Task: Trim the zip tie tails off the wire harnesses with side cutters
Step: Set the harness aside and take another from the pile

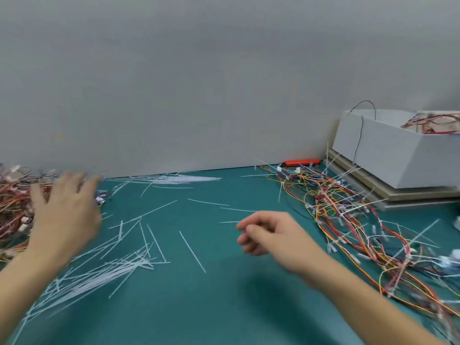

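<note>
My right hand [271, 234] hangs loosely curled and empty over the green mat [199, 307]; my left hand [63, 207] is spread flat, holding nothing. Cut zip tie tails [99, 272] lie just below my left palm: light, springy. Untrimmed wire harnesses [353, 220], right of my right fingers, look floppy and tangle-prone; I'd pinch beside a tie. The orange-handled tool [302, 162], likely the side cutters, lies beyond by the wall.

A tangle of wire harnesses [353, 220] in red, yellow and orange, with untrimmed white tie tails sticking out, is spread along the right of the frame. A second heap of harnesses [15, 202] is piled at the left edge. Cut zip tie tails [104, 267] are scattered across the lower left and centre. The red-handled side cutters [302, 162] are laid flat at the wall, right of centre.
</note>
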Motion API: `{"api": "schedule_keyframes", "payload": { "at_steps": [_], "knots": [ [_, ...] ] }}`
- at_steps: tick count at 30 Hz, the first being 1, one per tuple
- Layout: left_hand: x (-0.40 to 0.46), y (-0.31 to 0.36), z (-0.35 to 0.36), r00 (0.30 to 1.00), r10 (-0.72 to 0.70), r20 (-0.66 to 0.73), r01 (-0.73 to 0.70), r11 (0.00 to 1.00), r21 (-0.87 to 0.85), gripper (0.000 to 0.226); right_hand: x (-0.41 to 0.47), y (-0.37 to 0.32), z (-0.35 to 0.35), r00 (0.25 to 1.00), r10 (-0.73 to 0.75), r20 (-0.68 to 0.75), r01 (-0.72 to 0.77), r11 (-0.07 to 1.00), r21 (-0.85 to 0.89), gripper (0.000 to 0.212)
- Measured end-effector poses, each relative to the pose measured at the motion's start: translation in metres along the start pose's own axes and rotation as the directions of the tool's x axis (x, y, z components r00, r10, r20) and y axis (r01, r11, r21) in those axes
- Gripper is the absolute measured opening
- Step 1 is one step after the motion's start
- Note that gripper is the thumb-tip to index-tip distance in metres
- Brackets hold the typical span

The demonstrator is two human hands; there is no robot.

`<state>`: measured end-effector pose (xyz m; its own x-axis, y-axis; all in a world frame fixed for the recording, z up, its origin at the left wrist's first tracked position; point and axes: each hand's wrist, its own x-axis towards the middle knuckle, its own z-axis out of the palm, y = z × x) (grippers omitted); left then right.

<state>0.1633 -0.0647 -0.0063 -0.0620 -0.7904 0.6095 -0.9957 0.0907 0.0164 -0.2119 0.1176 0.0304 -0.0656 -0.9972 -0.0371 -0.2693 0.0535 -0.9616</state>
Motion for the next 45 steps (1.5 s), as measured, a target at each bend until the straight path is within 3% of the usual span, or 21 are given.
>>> {"api": "schedule_keyframes", "payload": {
  "at_steps": [1,3,5,7,9,11,15,20,23,25,27,29,32,34,36,38,42,43,45],
  "knots": [
    [-0.008,0.013,-0.003,0.995,0.077,0.055,-0.078,0.997,0.005,0.06,0.004,0.006,-0.015,0.998,0.008,-0.059,-0.008,1.0,-0.012,0.023],
    [-0.026,0.029,-0.001,0.974,0.081,0.21,-0.089,0.996,0.029,0.046,0.011,0.015,-0.048,0.986,-0.013,-0.168,-0.001,0.996,-0.084,0.023],
    [-0.036,0.037,-0.002,0.96,0.032,0.278,-0.036,0.999,0.01,0.033,0.016,0.027,-0.086,0.952,-0.113,-0.286,0.018,0.948,-0.317,0.022],
    [-0.046,0.053,-0.006,0.959,0.049,0.28,-0.021,0.995,-0.102,0.024,0.023,0.037,-0.12,0.891,-0.245,-0.383,-0.044,0.791,-0.61,0.02],
    [-0.062,0.085,-0.017,0.953,0.145,0.265,-0.055,0.946,-0.318,0.019,0.034,0.045,-0.146,0.86,-0.276,-0.428,-0.15,0.667,-0.73,0.016],
    [-0.084,0.125,-0.029,0.929,0.259,0.264,-0.115,0.881,-0.459,0.02,0.049,0.049,-0.162,0.874,-0.215,-0.437,-0.251,0.57,-0.782,0.012],
    [-0.125,0.183,-0.031,0.861,0.403,0.31,-0.166,0.8,-0.577,0.03,0.077,0.055,-0.172,0.892,-0.069,-0.447,-0.383,0.409,-0.828,0.032],
    [-0.133,0.18,-0.034,0.889,0.398,0.226,-0.189,0.77,-0.61,0.027,0.103,0.054,-0.176,0.851,-0.049,-0.523,-0.497,0.245,-0.833,0.031],
    [-0.131,0.177,-0.034,0.878,0.421,0.229,-0.193,0.748,-0.635,0.028,0.115,0.05,-0.179,0.876,0.051,-0.48,-0.475,0.263,-0.84,0.045],
    [-0.131,0.176,-0.033,0.869,0.429,0.245,-0.184,0.741,-0.645,0.029,0.119,0.043,-0.189,0.886,0.078,-0.456,-0.454,0.34,-0.824,0.052],
    [-0.13,0.175,-0.033,0.866,0.43,0.255,-0.178,0.741,-0.648,0.028,0.119,0.033,-0.202,0.872,-0.029,-0.488,-0.415,0.483,-0.771,0.049],
    [-0.129,0.174,-0.032,0.867,0.432,0.248,-0.18,0.736,-0.653,0.028,0.121,0.028,-0.215,0.81,-0.181,-0.557,-0.323,0.656,-0.682,0.043],
    [-0.128,0.173,-0.031,0.861,0.442,0.251,-0.187,0.735,-0.652,0.029,0.13,0.028,-0.227,0.706,-0.199,-0.679,-0.236,0.838,-0.491,0.035],
    [-0.128,0.173,-0.032,0.861,0.439,0.259,-0.183,0.74,-0.647,0.029,0.14,0.031,-0.232,0.674,-0.185,-0.715,-0.296,0.82,-0.49,0.023],
    [-0.127,0.174,-0.032,0.861,0.435,0.264,-0.178,0.744,-0.644,0.028,0.147,0.036,-0.235,0.759,-0.142,-0.636,-0.386,0.687,-0.615,0.026],
    [-0.127,0.173,-0.032,0.86,0.434,0.268,-0.173,0.742,-0.647,0.029,0.152,0.038,-0.232,0.845,-0.027,-0.534,-0.414,0.597,-0.686,0.044],
    [-0.126,0.173,-0.03,0.862,0.429,0.271,-0.17,0.748,-0.642,0.031,0.164,0.046,-0.233,0.896,0.096,-0.433,-0.43,0.428,-0.795,0.043],
    [-0.126,0.173,-0.03,0.861,0.429,0.273,-0.17,0.749,-0.641,0.031,0.166,0.049,-0.234,0.897,0.095,-0.433,-0.43,0.418,-0.8,0.042],
    [-0.125,0.174,-0.029,0.859,0.433,0.273,-0.174,0.748,-0.64,0.034,0.165,0.053,-0.236,0.879,0.037,-0.476,-0.43,0.496,-0.755,0.038]
  ]
}}
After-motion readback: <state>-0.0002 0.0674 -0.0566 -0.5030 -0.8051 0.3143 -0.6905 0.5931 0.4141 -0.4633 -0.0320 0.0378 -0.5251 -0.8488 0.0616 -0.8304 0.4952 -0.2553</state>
